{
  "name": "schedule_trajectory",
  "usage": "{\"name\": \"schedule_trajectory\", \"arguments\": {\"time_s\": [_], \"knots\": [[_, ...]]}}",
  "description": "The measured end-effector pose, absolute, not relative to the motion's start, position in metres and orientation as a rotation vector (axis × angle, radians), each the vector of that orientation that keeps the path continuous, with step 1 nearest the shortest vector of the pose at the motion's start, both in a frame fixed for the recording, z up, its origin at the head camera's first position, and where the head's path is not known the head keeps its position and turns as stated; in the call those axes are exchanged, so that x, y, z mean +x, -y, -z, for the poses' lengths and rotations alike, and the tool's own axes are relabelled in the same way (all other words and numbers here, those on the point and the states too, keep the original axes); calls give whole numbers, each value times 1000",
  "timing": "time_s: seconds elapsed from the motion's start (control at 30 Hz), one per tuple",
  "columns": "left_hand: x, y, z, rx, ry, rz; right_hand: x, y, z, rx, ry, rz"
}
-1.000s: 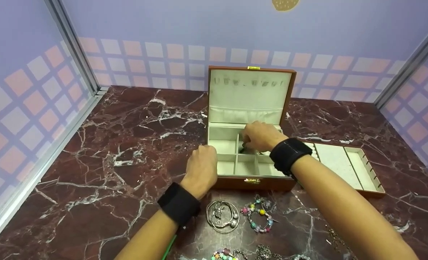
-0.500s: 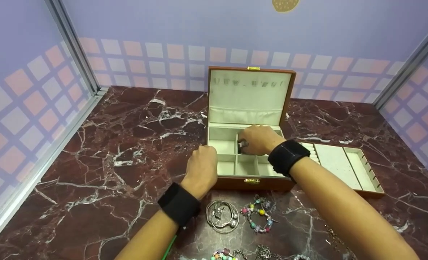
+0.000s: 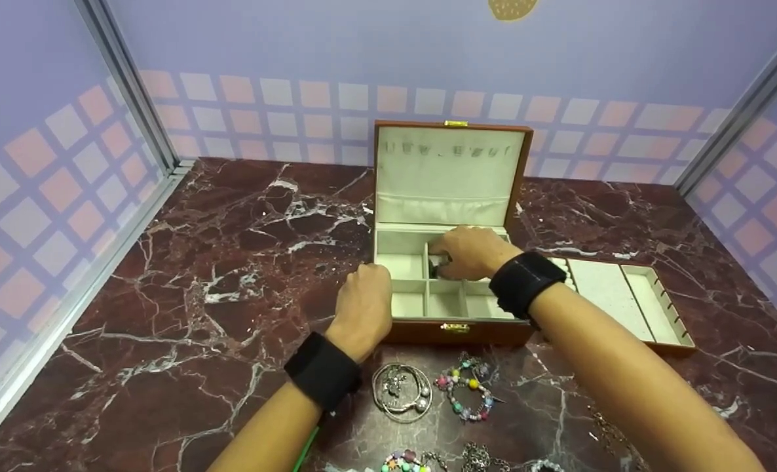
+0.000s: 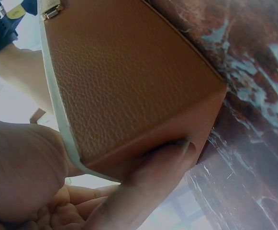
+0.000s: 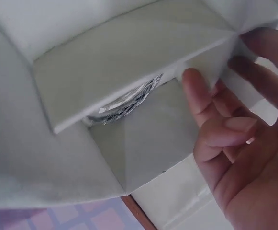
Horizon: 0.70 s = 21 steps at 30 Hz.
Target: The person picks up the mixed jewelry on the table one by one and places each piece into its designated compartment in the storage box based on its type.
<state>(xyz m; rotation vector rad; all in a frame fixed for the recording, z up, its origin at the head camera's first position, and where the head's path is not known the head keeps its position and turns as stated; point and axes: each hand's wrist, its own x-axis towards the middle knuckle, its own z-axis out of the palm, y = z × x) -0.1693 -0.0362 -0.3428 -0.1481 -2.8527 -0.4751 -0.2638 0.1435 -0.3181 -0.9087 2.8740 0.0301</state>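
A brown jewelry box (image 3: pixel 415 332) with a cream lining stands with its lid (image 3: pixel 451 167) raised. My left hand (image 3: pixel 364 305) grips its front left corner; in the left wrist view a digit (image 4: pixel 150 179) lies along the outer side wall. My right hand (image 3: pixel 473 254) reaches into a back compartment. In the right wrist view its fingers (image 5: pixel 196 91) are loosely bent with nothing between them, one fingertip right at the cream divider (image 5: pixel 124 72). A silvery braided bracelet (image 5: pixel 129 105) lies by that divider, partly hidden by it.
A lift-out tray (image 3: pixel 601 292) lies right of the box, partly behind my right forearm. In front are silver bangles (image 3: pixel 401 393), a beaded bracelet (image 3: pixel 465 396), another beaded bracelet (image 3: pixel 401 463) and tangled chains (image 3: pixel 479 455). A gold chain (image 3: pixel 608 432) lies further right.
The right hand has lowered slightly inside the compartment, and its fingers have spread apart. The left hand keeps its hold on the box corner.
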Motion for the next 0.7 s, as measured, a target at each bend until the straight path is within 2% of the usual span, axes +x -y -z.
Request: {"name": "schedule_trajectory", "arguments": {"time_s": [0.2,0.4,0.7], "knots": [[-168,36,343,-148,2849,468,-245,-156,293,-895,-2869,104],[-169,35,342,-150,2855,461,-206,-170,273,-1080,-2942,140],[-168,36,341,-142,2863,443,-146,-173,284,-1281,-2822,183]]}}
